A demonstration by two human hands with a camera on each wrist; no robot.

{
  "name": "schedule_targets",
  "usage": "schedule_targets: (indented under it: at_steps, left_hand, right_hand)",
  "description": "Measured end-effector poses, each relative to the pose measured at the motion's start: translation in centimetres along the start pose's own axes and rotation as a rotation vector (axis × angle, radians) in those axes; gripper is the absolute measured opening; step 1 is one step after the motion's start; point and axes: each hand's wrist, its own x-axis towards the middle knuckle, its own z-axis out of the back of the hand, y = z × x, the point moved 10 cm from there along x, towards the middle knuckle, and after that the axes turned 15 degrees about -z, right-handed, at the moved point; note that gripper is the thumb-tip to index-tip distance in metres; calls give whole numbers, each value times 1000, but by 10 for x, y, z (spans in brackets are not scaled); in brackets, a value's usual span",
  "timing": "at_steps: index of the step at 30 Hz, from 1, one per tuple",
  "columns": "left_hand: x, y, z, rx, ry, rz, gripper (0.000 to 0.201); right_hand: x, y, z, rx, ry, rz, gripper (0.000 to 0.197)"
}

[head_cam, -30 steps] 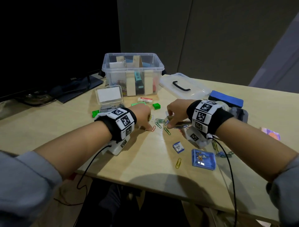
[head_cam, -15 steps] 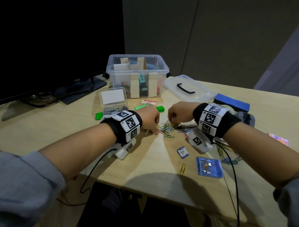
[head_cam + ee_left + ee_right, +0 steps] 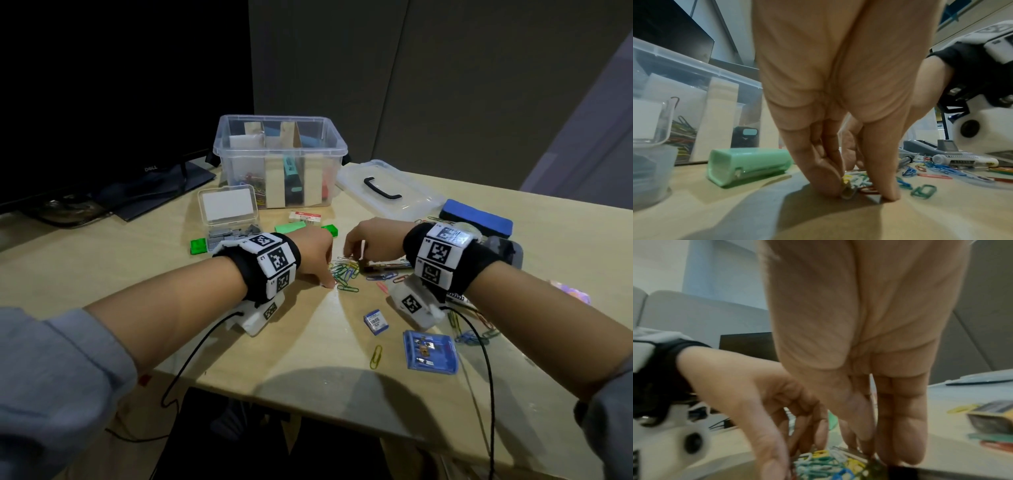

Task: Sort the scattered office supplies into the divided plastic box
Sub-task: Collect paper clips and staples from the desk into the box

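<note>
Resting on the wooden table, the heap of coloured paper clips serves as the landmark, and everything here is placed from it. Far to its left stands a dark monitor, and nearer on the left a small clear case of staples with a green block at its near corner. The left hand comes in from the left, fingers bent downward with their tips on the table at the heap's left edge — the left wrist view shows the fingertips pinching clips against the wood. Behind the heap sits the divided plastic box, lid off, its cardboard dividers upright and more clips lying in its left compartment; a green stapler and a white eraser lie between box and heap. The right hand reaches in from the right, fingers curled down onto the heap's far right edge; whether they actually grip any clips I cannot tell, as the right wrist view is blurred. Behind and to the right lie the box lid and a blue board eraser. In front of the heap, to the right, rest a small staple box, a single yellow clip and a flat blue case — all well apart from the heap.
</note>
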Motion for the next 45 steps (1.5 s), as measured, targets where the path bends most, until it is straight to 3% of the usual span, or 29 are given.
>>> schedule_targets:
  at_steps: [4,7,14,22,28,35,40,45]
  left_hand:
    - [0,2,6,2,-47,3,39]
    - [-5,9,9,-13,-76,24,46]
    - [-4,9,3,-75,-42,9,54]
    - [4,15,5,-151,-104,54,26]
    - [4,17,5,-122,-108,67,20]
    - [-6,20,11,-91,-122,61,16]
    - [-26,29,32,-128,-180,24,4]
    - [-56,54,91,-165,-359,22,5]
  right_hand:
    - [-1,10,-6,41,43,54,40]
    - [2,8,-4,69,51,40,41]
    - [9,20,-24,-87,165,29,87]
    - [18,27,-5,-24,45,29,35]
    - [17,35,0,-93,-68,32,26]
    - [15,35,-3,-127,-68,21,22]
    - [16,18,-4,108,45,-27,12]
    - [21,7,24,288,66,-41,5]
